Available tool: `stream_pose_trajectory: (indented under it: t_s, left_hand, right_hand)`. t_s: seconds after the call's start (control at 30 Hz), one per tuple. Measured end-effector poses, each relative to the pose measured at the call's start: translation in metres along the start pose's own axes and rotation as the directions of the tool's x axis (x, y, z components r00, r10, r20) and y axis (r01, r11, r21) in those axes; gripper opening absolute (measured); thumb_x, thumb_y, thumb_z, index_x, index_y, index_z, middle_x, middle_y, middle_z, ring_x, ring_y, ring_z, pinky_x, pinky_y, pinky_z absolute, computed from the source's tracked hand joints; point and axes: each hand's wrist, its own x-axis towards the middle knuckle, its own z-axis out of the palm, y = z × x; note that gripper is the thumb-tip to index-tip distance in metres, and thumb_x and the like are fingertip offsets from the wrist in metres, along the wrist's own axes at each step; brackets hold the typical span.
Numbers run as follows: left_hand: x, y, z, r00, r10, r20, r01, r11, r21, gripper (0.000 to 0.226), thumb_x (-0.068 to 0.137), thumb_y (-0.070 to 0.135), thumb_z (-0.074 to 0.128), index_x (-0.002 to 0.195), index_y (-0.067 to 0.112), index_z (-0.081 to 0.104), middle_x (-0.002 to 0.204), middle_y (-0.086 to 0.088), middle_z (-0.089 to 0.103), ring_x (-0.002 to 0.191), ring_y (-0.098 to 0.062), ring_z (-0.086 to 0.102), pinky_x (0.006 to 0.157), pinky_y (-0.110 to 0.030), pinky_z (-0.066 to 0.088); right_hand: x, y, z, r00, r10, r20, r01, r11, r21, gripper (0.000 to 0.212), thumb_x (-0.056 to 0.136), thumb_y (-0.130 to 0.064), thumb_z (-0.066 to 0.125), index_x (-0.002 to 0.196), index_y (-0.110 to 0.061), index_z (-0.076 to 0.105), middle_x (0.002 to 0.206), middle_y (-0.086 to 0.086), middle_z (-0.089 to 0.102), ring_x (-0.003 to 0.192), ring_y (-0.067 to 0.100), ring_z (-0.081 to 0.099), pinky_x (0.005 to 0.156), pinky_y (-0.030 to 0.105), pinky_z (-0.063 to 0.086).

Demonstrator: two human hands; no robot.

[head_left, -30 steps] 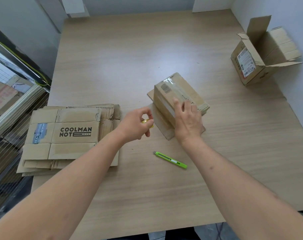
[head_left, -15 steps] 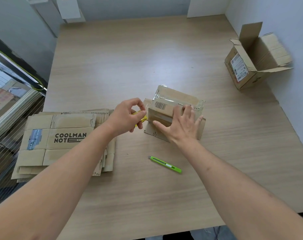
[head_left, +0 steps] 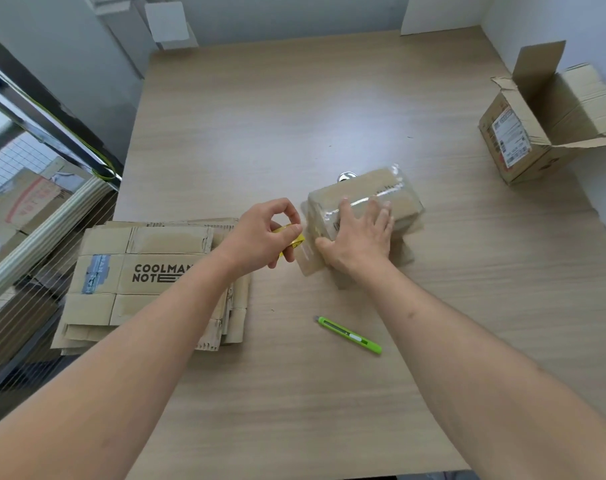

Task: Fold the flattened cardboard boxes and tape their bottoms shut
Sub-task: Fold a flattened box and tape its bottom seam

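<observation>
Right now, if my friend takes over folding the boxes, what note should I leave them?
Left hand: pinching a small yellow thing, probably the tape end, beside the box.
Right hand: pressed flat on the small box, holding it on the table.
Clear tape already shines across that box; whether it is fully sealed is hard to tell.
Green cutter lies on the table nearer you.
Stack of flat boxes waits to the left, not yet folded.
One open box stands at the far right.
Left to do: finish this taping, then fold and tape the stack.
</observation>
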Motion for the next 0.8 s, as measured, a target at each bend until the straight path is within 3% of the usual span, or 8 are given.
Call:
stream_pose_trajectory:
  t_s: [0.17,0.3,0.37,0.43,0.53,0.67,0.8]
  left_hand:
    - [-0.009,0.004,-0.002,0.997,-0.032,0.069,0.035,0.999,-0.032,0.012,0.097,0.010,0.053,0.098,0.019,0.060,0.071,-0.013,0.074,0.050,-0.023,0.049,0.054,-0.032,0.043]
    - [-0.015,0.003,0.001,0.995,-0.032,0.093,0.034,0.999,-0.017,0.013,0.096,0.008,0.052,0.100,0.018,0.060,0.072,-0.012,0.074,0.049,-0.023,0.051,0.055,-0.034,0.044]
    - [-0.017,0.003,0.002,0.994,-0.018,0.112,0.020,1.000,-0.022,0.013,0.098,0.007,0.052,0.100,0.017,0.059,0.071,-0.013,0.074,0.049,-0.024,0.050,0.055,-0.036,0.044]
    - [-0.019,0.004,0.002,0.990,-0.006,0.140,0.011,0.999,-0.033,0.011,0.099,0.008,0.053,0.102,0.017,0.059,0.072,-0.014,0.074,0.049,-0.025,0.050,0.056,-0.037,0.043]
    - [-0.021,0.006,0.005,0.986,0.021,0.163,-0.013,0.999,-0.051,0.010,0.101,0.008,0.054,0.103,0.017,0.059,0.072,-0.014,0.074,0.050,-0.025,0.051,0.057,-0.037,0.042]
    - [-0.024,0.011,0.009,0.980,0.058,0.188,-0.048,0.997,-0.058,0.009,0.103,0.011,0.057,0.105,0.020,0.058,0.075,-0.015,0.074,0.053,-0.024,0.054,0.059,-0.038,0.045]
    - [-0.029,0.015,0.010,0.962,0.075,0.263,-0.052,0.994,-0.092,0.027,0.100,0.002,0.056,0.121,0.020,0.058,0.082,-0.016,0.076,0.063,-0.025,0.061,0.068,-0.039,0.051]
  right_hand:
    - [-0.009,0.037,-0.007,0.928,-0.357,0.107,0.364,0.929,-0.061,0.085,0.082,-0.011,0.062,0.154,-0.036,0.025,0.171,0.002,-0.002,0.157,0.034,0.000,0.127,0.047,0.010]
    - [-0.016,0.046,-0.007,0.892,-0.424,0.154,0.432,0.901,-0.022,0.091,0.081,-0.001,0.060,0.158,-0.036,0.026,0.172,-0.003,-0.004,0.158,0.030,-0.002,0.127,0.050,0.007]
    - [-0.025,0.043,-0.006,0.880,-0.475,0.000,0.468,0.866,0.176,0.077,0.080,-0.010,0.058,0.153,-0.031,0.042,0.169,0.001,0.018,0.156,0.027,0.013,0.126,0.051,0.014]
    - [-0.037,0.036,-0.007,0.881,-0.443,-0.168,0.463,0.733,0.498,0.055,0.083,-0.025,0.057,0.138,-0.027,0.062,0.147,-0.002,0.053,0.140,0.018,0.046,0.117,0.046,0.035]
    - [-0.053,0.023,-0.013,0.921,-0.362,-0.143,0.334,0.546,0.768,0.026,0.090,-0.028,0.074,0.114,-0.019,0.077,0.107,-0.006,0.075,0.102,0.008,0.071,0.094,0.035,0.057]
    - [-0.062,0.018,-0.016,0.964,-0.193,-0.186,0.256,0.466,0.847,0.007,0.087,-0.017,0.081,0.094,-0.014,0.082,0.084,-0.005,0.078,0.078,0.007,0.073,0.075,0.023,0.055]
    - [-0.062,0.023,-0.016,0.966,-0.075,-0.246,0.247,0.531,0.810,0.003,0.085,-0.018,0.081,0.086,-0.021,0.083,0.074,-0.010,0.076,0.071,0.008,0.070,0.075,0.033,0.059]
